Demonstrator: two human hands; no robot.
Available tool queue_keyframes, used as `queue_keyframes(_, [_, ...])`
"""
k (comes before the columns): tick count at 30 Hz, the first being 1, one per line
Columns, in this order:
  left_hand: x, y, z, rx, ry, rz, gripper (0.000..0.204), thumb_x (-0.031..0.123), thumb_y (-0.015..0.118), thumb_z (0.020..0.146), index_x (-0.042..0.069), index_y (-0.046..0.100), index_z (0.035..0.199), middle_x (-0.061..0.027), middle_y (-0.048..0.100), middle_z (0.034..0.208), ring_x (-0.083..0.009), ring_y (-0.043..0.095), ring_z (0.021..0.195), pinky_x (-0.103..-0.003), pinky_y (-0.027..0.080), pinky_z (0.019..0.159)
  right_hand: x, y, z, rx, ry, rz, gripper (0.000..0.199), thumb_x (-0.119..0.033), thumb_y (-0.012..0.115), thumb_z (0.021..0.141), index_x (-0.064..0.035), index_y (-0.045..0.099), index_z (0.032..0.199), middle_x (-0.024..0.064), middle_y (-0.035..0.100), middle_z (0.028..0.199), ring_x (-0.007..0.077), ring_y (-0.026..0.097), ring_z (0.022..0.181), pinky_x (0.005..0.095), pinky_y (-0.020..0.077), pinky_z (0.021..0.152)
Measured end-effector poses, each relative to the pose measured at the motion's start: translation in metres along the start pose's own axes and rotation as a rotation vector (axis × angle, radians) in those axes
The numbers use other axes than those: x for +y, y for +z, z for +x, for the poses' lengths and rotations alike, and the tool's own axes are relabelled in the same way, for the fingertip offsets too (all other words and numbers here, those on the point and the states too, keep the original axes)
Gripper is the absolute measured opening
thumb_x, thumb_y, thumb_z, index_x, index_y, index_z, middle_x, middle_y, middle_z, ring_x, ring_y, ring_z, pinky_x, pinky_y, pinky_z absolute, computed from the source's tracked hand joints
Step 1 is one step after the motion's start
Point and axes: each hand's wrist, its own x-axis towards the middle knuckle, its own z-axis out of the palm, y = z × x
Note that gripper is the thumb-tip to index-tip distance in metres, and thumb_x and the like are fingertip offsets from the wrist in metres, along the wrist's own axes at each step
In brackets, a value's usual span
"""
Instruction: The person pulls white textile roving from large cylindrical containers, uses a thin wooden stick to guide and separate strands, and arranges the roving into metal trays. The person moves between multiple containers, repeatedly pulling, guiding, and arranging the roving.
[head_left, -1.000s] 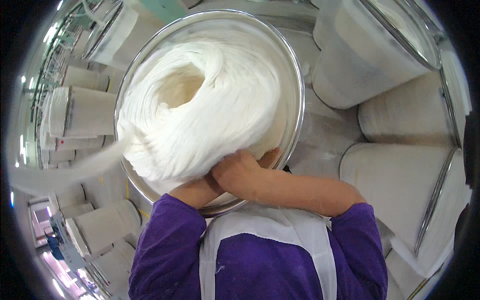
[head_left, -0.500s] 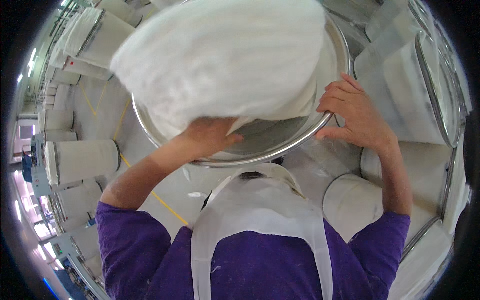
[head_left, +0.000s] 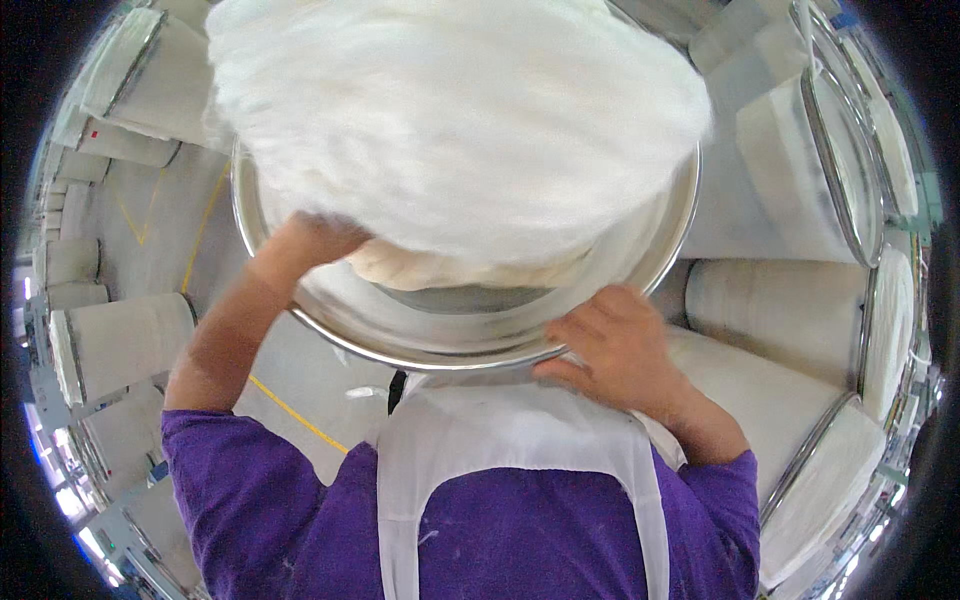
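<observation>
Seen from above, nearest the camera is the person's own chest: a purple shirt (head_left: 470,530) under a white apron (head_left: 520,450) with straps running over both shoulders.

Just beyond, the right hand (head_left: 615,345) rests on the near rim of a large round can with a shiny metal rim (head_left: 450,352). Its fingers are curled together over the rim's edge, gripping it.

The left hand (head_left: 305,245) reaches up from a bare forearm and presses into the underside of a big, soft mass of white fibre sliver (head_left: 460,120). Its fingers are buried in the fibre, so I cannot tell whether they are spread or closed.

The fibre mass is lifted above the can and covers most of its opening; it bulges over the far and left sides of the rim. A smaller pale heap of fibre (head_left: 450,270) lies inside the can beneath it.

Farther out, many more tall cans of white fibre (head_left: 780,310) stand close together on the right and (head_left: 125,340) on the left. A grey floor with yellow lines (head_left: 200,230) shows between them.

What could go wrong, as a judgement: the mass is loose and held up by one hand only, so it could sag, tear apart, or slide over the left rim onto the floor. If the right hand's grip slips, the can might tip or shift.
</observation>
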Motion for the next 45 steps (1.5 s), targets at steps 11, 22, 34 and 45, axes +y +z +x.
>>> queue_keyframes(11, [-0.093, -0.025, -0.042, -0.225, -0.365, -0.230, 0.048, 0.041, 0.047, 0.093, 0.019, 0.047, 0.136, -0.0067, 0.050, 0.136, -0.0253, 0.049, 0.123, -0.042, 0.036, 0.106, 0.056, 0.008, 0.087, -0.857, -0.073, -0.073, 0.044, -0.034, 0.048, 0.090, -0.0090, 0.058, 0.125, 0.0107, 0.053, 0.133, 0.0302, 0.049, 0.122, 0.0408, 0.0303, 0.109])
queue_keyframes(22, [0.072, -0.049, -0.017, -1.190, 0.222, -0.627, 0.052, 0.048, 0.039, 0.096, 0.014, 0.048, 0.134, -0.0070, 0.046, 0.140, -0.0270, 0.043, 0.128, -0.040, 0.026, 0.113, 0.005, 0.054, 0.101, -0.560, 0.274, 0.142, 0.035, -0.022, 0.048, 0.089, -0.0080, 0.062, 0.118, 0.0132, 0.062, 0.120, 0.0319, 0.054, 0.118, 0.0404, 0.0418, 0.100])
queue_keyframes(34, [0.192, 0.062, 0.092, -0.659, 0.053, -0.528, 0.046, 0.042, 0.039, 0.096, 0.015, 0.050, 0.130, -0.0080, 0.047, 0.137, -0.0234, 0.042, 0.127, -0.040, 0.028, 0.111, 0.003, 0.052, 0.096, -0.493, 0.022, 0.100, 0.027, -0.011, 0.055, 0.082, -0.0061, 0.067, 0.106, 0.0180, 0.066, 0.109, 0.0324, 0.064, 0.102, 0.0458, 0.0501, 0.084])
queue_keyframes(45, [0.113, 0.003, 0.044, -0.260, 0.037, -0.148, 0.049, 0.041, 0.043, 0.094, 0.017, 0.044, 0.136, -0.0078, 0.041, 0.142, -0.0247, 0.037, 0.131, -0.040, 0.027, 0.113, -0.008, 0.037, 0.115, -0.682, -0.162, -0.048, 0.030, -0.029, 0.055, 0.090, -0.0018, 0.069, 0.092, 0.0212, 0.067, 0.082, 0.0370, 0.065, 0.080, 0.0461, 0.0517, 0.072])
